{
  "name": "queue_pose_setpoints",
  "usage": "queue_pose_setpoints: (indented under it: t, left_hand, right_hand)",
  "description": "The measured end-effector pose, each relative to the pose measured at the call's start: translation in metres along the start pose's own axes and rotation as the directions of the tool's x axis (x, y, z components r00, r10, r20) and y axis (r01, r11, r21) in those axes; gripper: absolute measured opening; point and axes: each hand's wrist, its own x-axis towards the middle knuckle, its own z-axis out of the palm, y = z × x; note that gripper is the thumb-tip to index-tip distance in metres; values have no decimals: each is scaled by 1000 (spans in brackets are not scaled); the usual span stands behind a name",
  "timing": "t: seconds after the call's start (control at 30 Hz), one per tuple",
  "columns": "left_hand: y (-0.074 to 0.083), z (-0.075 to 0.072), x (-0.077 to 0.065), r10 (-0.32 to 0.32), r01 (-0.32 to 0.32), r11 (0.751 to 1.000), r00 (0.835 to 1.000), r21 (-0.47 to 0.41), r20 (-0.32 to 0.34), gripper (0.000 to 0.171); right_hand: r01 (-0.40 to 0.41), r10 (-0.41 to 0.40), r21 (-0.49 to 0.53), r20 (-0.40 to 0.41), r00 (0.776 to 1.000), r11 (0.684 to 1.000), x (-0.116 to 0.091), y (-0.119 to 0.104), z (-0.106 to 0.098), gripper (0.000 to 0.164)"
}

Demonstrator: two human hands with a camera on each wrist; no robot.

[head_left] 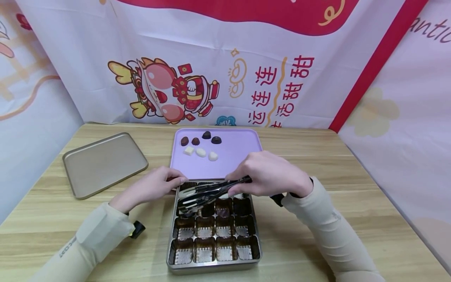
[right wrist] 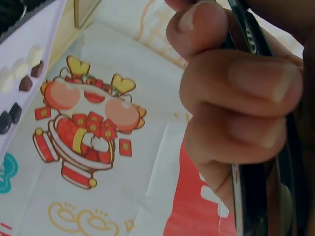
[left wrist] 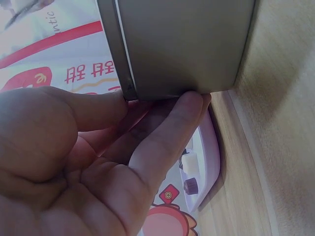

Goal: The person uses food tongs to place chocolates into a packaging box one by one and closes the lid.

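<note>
A rectangular metal tin (head_left: 214, 268) holds a brown plastic insert with rows of square compartments. My left hand (head_left: 156, 187) grips its far left corner, thumb at the rim and fingertips against the side wall (left wrist: 182, 49). In my right hand (head_left: 269, 174) are black serving tongs (head_left: 211, 192), fingers curled round the handles. The tongs' slotted heads point left over the tin's far rows, partly covering them. Beneath, a dark chocolate (head_left: 222, 212) lies in a second-row compartment, and white pieces show in the far row. The two nearest rows hold no chocolates.
Behind the tin, a lilac tray (head_left: 239, 152) bears several dark chocolates (head_left: 216, 140) and white ones (head_left: 201, 152). A bronze metal lid or tray (head_left: 105, 166) lies at the left on the wooden table (head_left: 310, 235). A printed cloth (head_left: 225, 47) hangs behind.
</note>
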Motion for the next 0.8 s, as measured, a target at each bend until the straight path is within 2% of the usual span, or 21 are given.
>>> queue_pose_setpoints:
  t: [0.23, 0.57, 0.8]
  left_hand:
    - [0, 1, 0, -1, 1, 1000, 1000, 9, -2, 20]
    - [-1, 2, 0, -6, 6, 1000, 1000, -2, 6, 19]
    - [-1, 0, 1, -11, 12, 1000, 1000, -11, 2, 21]
  right_hand:
    - [76, -77, 26, 30, 997, 997, 5, -6, 8, 37]
    - [48, -46, -15, 80, 996, 999, 7, -12, 16, 35]
    - [44, -44, 4, 103, 994, 999, 10, -12, 16, 33]
